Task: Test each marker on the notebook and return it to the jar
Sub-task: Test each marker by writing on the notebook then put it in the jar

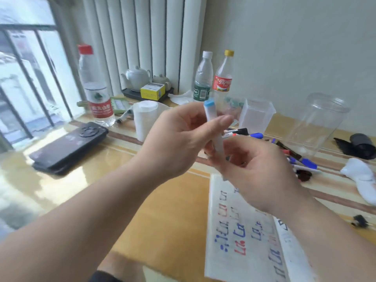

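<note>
A white marker (211, 117) with a light blue cap stands nearly upright between both hands, above the table. My left hand (179, 139) grips its upper part below the cap. My right hand (250, 171) holds its lower end, which is hidden by the fingers. The notebook (242, 237) lies open at the lower right, covered with red and blue test marks. Several loose markers (299, 157) lie on the table behind my right hand. A clear plastic jar (317, 127) stands at the right, open at the top.
A smaller clear container (256, 115) stands behind the hands. Three water bottles (97, 92), a paper roll (146, 117), a teapot on a tray (138, 78) and a yellow box line the back. A black phone (69, 147) lies left; a white cloth (364, 180) right.
</note>
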